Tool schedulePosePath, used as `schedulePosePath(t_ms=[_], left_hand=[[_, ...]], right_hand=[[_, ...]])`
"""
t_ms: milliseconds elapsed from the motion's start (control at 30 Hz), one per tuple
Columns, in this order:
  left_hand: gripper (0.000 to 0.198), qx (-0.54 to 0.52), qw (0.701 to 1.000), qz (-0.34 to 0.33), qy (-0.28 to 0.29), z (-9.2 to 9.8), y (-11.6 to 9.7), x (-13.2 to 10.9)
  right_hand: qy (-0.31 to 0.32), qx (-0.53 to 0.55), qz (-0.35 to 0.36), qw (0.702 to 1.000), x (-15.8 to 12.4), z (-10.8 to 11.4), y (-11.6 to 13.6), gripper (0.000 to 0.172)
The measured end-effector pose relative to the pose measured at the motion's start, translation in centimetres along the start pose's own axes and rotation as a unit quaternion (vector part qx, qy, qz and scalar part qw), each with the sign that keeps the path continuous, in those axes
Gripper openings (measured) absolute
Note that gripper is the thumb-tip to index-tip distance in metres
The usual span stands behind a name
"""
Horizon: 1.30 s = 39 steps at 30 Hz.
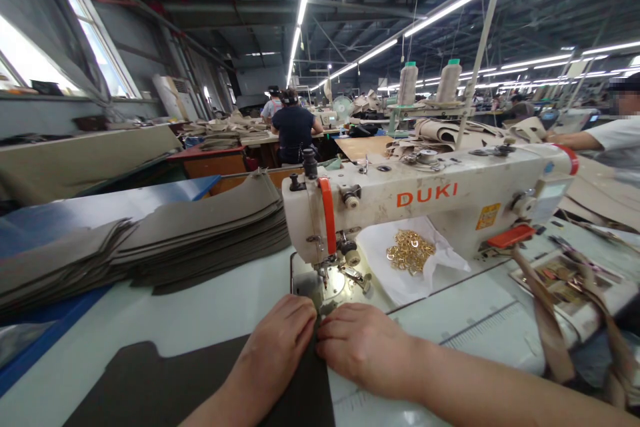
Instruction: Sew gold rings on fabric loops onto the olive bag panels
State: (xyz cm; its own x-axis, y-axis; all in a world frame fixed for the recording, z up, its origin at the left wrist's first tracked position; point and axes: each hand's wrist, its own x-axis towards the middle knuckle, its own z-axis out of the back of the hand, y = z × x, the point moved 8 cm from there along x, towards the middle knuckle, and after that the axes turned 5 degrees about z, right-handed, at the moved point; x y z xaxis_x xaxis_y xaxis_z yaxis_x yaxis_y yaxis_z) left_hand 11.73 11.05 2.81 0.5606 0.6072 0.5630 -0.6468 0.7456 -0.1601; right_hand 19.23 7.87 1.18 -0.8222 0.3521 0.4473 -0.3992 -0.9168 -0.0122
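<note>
A dark grey-brown panel (210, 380), of fabric or leather, lies on the table in front of the sewing machine (425, 190). Closed over its far edge, just before the needle plate (327, 287), is my left hand (277, 343). My right hand (363, 343) is closed at the panel's right edge, its fingers almost touching the left hand. Both sets of fingertips are partly hidden, and a small dark piece shows between them. Behind the needle, gold-coloured metal rings (411, 251) lie heaped on a white sheet (377, 257).
Stacked dark panels (210, 227) lie to the left of the machine. On the right are a parts tray (575, 287) and hanging brown straps (550, 340). A seated person (295, 123) is ahead; another person's arm (580, 140) reaches in at right. Thread cones (409, 83) stand behind.
</note>
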Motion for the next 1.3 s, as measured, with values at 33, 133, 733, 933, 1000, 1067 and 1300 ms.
schedulePosePath(t_ms=[33,133,733,933,1000,1067,1300], left_hand=[[0.024,0.0,1.0,0.002,0.001,0.0,0.0,0.0],[0.023,-0.009,1.0,0.012,0.009,0.0,0.1,-0.1],[0.024,-0.045,0.998,0.005,-0.032,-0.2,0.7,0.8],[0.024,-0.019,1.0,0.01,-0.019,-1.3,1.5,2.7],[0.024,-0.017,1.0,0.016,-0.018,-1.5,1.9,2.9],[0.024,-0.02,0.999,0.024,-0.018,-1.7,2.2,3.1],[0.022,-0.038,0.998,0.042,-0.021,-1.7,3.2,3.2]], right_hand=[[-0.001,-0.001,-0.002,1.0,0.0,0.0,0.0,0.019],[-0.015,-0.006,-0.014,1.0,0.0,0.2,-0.2,0.02],[0.046,-0.076,-0.06,0.994,0.4,-0.2,-2.0,0.007],[0.05,-0.087,-0.066,0.993,0.3,-0.4,-3.9,0.005],[0.045,-0.081,-0.071,0.993,0.3,-0.5,-4.3,0.006],[0.043,-0.07,-0.075,0.994,0.3,-0.6,-4.6,0.006],[0.044,-0.054,-0.091,0.993,0.4,-0.5,-5.1,0.006]])
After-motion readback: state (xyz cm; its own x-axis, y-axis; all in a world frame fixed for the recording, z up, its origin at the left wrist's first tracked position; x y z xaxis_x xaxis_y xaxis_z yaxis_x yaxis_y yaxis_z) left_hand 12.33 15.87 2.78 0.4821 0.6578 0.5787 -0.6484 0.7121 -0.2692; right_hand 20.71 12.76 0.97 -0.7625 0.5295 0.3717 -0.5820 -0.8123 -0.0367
